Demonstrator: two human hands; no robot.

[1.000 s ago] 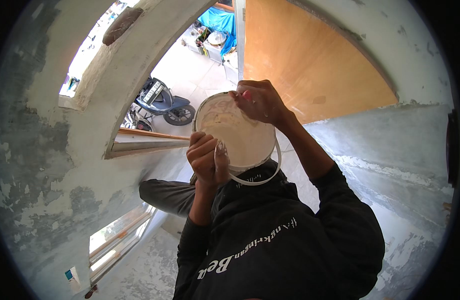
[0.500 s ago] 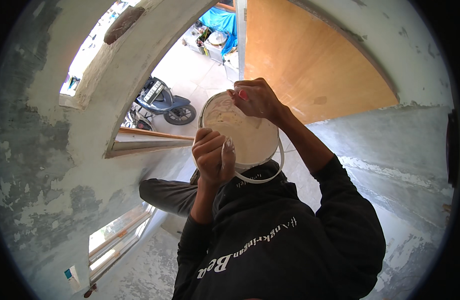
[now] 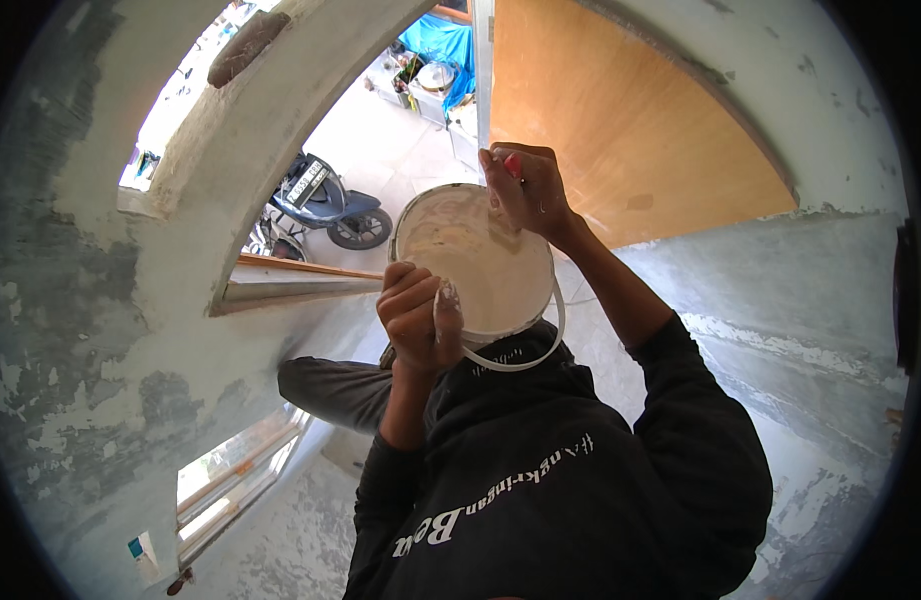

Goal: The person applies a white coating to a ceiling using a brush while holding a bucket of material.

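A round white bucket (image 3: 409,212) is held in front of my torso, with a pale, creamy substance (image 3: 471,275) coating its inside. My left hand (image 3: 419,318) is closed on the bucket's near left rim, and its thumb is smeared with white. Over the far right rim, my right hand (image 3: 531,190) is closed around a red-handled tool (image 3: 514,166). The tool's flat, dull end (image 3: 506,238) shows below my fingers, inside the bucket; I cannot tell whether it is a blade or bristles. The white carrying handle (image 3: 526,362) hangs down on the near right side.
Patchy grey-white walls (image 3: 81,330) close in on both sides. A wooden door panel (image 3: 621,110) stands at the far right beside a doorway. Past the doorway are a parked motorbike (image 3: 331,205) and a blue tarp (image 3: 443,45). A window (image 3: 241,480) is at the lower left.
My right hand has lifted and moved slightly right, bringing more of the tool's red handle and its flat end into sight. The bucket and my left hand have shifted slightly left.
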